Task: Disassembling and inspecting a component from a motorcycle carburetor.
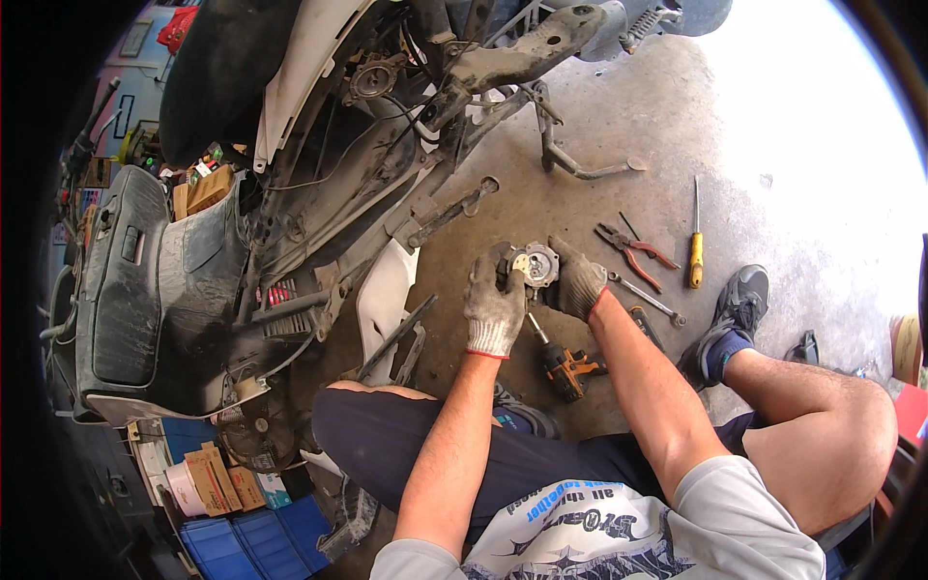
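Between my two gloved hands is a small round silver metal engine part [538, 263] with a ribbed, hollow face; its exact kind does not show. My left hand [493, 307], in a dirty white knit glove, closes on its left side with the thumb across the front. On the other side, my right hand [577, 278], in a greyer glove with a red cuff, grips the rim. Just below the hands lies an orange and black cordless drill [568, 371] on the concrete, its bit pointing up toward the left glove.
Red-handled pliers [640, 255], a yellow-handled screwdriver [696, 259] and a wrench [650, 299] lie to the right, near my shoe [742, 298]. A partly stripped scooter [387, 184] fills the left and top. Blue bins [242, 541] and cardboard boxes [212, 478] stand at lower left.
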`<state>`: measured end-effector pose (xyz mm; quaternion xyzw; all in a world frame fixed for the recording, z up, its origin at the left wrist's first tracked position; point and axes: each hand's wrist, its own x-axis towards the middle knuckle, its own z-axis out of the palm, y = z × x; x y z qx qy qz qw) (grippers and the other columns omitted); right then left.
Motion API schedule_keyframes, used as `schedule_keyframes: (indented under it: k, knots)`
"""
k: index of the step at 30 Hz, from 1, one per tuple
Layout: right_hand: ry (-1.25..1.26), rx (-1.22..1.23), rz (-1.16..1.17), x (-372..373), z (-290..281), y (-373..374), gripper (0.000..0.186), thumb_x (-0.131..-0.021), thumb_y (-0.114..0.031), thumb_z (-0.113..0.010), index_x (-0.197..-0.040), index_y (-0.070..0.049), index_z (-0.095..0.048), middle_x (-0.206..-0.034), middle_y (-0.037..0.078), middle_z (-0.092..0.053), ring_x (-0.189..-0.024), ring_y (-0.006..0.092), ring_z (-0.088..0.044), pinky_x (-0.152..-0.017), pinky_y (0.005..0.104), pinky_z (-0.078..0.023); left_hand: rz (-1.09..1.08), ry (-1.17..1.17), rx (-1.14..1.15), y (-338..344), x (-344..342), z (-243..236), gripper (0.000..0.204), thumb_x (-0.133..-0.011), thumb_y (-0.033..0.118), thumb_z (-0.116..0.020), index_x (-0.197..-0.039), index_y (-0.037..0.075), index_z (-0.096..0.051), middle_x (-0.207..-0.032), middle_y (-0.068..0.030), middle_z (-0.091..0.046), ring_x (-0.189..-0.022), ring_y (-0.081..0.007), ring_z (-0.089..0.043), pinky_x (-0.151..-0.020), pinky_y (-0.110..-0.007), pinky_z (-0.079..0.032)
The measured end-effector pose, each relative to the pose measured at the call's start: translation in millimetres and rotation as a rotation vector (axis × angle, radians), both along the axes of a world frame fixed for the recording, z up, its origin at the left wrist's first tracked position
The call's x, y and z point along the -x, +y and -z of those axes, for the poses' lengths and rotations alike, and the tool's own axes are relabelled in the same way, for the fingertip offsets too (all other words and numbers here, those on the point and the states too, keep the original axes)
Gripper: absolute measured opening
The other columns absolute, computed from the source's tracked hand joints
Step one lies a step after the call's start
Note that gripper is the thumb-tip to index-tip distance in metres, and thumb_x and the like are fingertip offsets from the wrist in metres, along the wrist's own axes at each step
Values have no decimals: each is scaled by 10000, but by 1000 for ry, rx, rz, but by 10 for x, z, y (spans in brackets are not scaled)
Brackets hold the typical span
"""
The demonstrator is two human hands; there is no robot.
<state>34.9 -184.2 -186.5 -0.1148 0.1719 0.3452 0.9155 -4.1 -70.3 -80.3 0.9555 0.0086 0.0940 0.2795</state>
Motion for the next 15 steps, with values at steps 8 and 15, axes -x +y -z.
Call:
schedule_keyframes:
  k: [8,15]
  knots:
    - [-33,30,-17,-5,82,15,490,-1014,-506,-335,-1081,-100,-600,-980,72,-668,-841,217,-630,-688,390,-530,-14,8,-20,36,-13,57,392,-832,160,-647,-1193,16,-594,-1080,-202,-653,-985,-350,-647,-858,-414,-526]
    - [2,27,-8,-4,51,21,487,-1013,-512,-335,-1082,-108,-600,-986,65,-666,-846,217,-625,-696,394,-525,-43,65,-34,25,-4,37,398,-835,157,-637,-1203,14,-588,-1115,-205,-638,-1022,-360,-631,-889,-419,-515]
